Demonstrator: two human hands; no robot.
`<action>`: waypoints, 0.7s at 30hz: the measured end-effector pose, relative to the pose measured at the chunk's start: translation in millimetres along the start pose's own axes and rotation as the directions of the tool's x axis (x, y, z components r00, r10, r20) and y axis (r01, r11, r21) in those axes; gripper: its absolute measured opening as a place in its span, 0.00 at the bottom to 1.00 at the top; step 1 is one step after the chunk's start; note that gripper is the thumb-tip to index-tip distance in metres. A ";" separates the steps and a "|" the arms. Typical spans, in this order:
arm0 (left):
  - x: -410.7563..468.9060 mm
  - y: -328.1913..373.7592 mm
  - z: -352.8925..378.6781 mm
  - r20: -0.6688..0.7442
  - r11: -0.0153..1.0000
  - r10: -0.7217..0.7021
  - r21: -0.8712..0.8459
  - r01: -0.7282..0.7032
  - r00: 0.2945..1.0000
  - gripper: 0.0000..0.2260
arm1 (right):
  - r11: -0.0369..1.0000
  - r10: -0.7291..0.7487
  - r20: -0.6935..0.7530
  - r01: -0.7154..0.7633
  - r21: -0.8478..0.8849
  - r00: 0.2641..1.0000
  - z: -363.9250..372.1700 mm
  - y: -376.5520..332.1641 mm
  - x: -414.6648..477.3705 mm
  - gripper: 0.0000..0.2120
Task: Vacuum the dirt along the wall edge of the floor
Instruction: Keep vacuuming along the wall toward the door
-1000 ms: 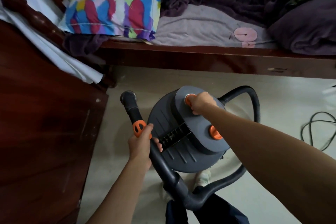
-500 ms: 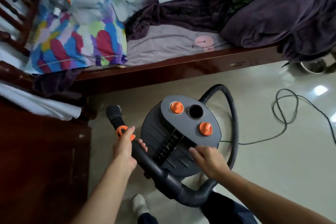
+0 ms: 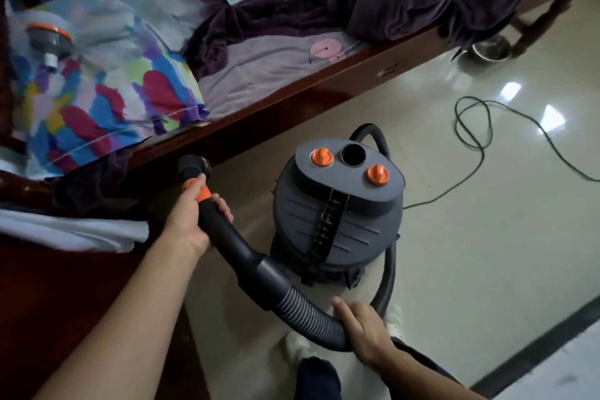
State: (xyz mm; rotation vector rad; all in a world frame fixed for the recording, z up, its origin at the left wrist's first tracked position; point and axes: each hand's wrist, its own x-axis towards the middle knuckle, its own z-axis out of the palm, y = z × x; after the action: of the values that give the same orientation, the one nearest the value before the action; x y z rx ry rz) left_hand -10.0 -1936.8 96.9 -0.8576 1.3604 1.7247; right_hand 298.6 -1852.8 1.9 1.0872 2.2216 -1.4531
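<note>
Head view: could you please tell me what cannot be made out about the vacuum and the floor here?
- Mouth of the nozzle: dark and blurred against the bed frame.
- Base of the vacuum: hidden under its own body.
- End of the cord: cut off by the right edge.
- Dirt on the floor: none discernible through glare and blur.
- Part of the hose: covered by the right hand.

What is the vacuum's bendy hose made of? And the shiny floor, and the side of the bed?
Hose: looks like black flexible plastic, matte, with ridged rings.
Floor: probably glazed tile or polished stone, since it mirrors bright light patches.
Bed side rail: seems lacquered dark red wood; glossy, with highlights along it.
</note>
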 end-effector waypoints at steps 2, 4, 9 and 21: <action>-4.1 1.2 5.4 0.016 0.993 0.063 0.096 -0.064 0.998 0.16 | 0.999 0.049 -0.112 -0.049 0.006 0.993 13.6 -3.4 -3.6 0.28; -8.6 -11.9 10.0 0.050 0.971 0.111 0.208 -0.119 0.993 0.12 | 0.995 0.095 -0.207 -0.099 -0.007 0.974 24.9 -11.0 -3.2 0.22; -9.8 -58.5 3.4 0.120 0.848 0.204 0.474 -0.237 0.972 0.17 | 0.994 0.105 -0.271 -0.091 0.061 0.957 31.2 -38.1 8.3 0.19; -31.7 -22.9 7.3 0.269 0.958 -0.019 0.282 -0.060 0.963 0.05 | 0.923 -0.013 0.024 0.021 -0.383 1.000 -54.5 -17.0 23.8 0.13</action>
State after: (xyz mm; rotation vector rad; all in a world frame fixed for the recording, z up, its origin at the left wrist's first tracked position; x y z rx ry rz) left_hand 25.0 -1931.5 115.0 -0.4293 1.3914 1.5424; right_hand 279.5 -1798.4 24.4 0.9160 2.3690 -0.9655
